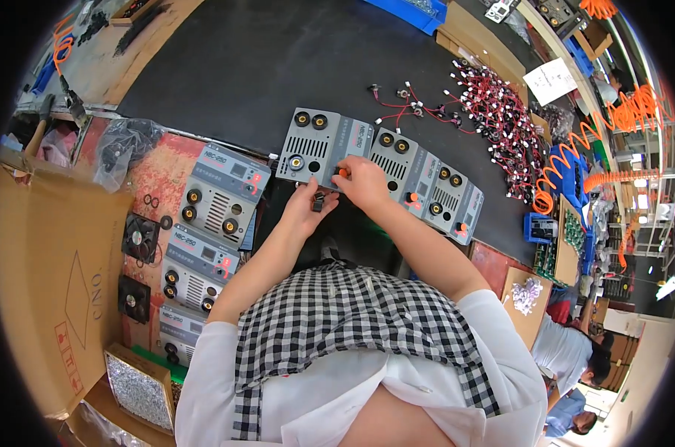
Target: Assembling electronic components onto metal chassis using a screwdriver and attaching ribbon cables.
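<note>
A grey machine front panel with slotted vents and round black sockets lies before me on the dark work surface. My right hand pinches a small orange knob at the panel's near right edge. Just left of it, my left hand is beside the panel's lower edge, its fingers curled round a small black part, whose exact kind I cannot make out. Directly right of this panel lie a second grey panel and a third, each with an orange knob.
Several similar panels stand in a column on the red bench at left, near black fans and a cardboard box. Red-wired connectors are heaped at far right. Orange coiled hoses hang beyond, and people are at lower right.
</note>
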`<state>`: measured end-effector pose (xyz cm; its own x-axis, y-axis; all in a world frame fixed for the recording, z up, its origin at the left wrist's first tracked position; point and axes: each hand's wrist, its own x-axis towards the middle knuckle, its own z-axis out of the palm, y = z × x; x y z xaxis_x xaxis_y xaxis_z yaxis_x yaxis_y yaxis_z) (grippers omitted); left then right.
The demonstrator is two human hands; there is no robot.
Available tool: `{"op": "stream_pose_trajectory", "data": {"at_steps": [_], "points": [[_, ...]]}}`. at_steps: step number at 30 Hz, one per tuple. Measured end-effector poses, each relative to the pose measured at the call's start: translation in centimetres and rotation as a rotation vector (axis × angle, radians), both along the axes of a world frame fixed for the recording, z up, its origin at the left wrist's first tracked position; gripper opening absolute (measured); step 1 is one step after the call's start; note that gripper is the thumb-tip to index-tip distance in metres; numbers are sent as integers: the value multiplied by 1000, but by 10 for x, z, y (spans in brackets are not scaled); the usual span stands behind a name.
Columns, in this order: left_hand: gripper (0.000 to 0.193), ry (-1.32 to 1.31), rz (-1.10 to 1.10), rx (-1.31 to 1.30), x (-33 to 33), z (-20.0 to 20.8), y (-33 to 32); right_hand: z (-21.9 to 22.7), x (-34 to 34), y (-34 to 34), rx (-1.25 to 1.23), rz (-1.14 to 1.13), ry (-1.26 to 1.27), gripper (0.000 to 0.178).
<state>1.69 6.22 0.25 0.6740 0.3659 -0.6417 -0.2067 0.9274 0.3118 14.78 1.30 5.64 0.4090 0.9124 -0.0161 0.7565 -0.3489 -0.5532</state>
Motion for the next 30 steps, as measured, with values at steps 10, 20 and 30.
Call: {"op": "stream_pose_trajectory", "data": {"at_steps": [10, 20, 30], "points": [[16, 43, 183, 43, -16, 21, 15, 21, -20, 46, -210, 294, -238, 21], [20, 92, 79, 51, -4, 7, -41, 24, -11, -7, -264, 270, -243, 23], [21, 59, 98, 33, 1, -8, -51, 19, -16, -28, -98, 237, -224, 22]]}}
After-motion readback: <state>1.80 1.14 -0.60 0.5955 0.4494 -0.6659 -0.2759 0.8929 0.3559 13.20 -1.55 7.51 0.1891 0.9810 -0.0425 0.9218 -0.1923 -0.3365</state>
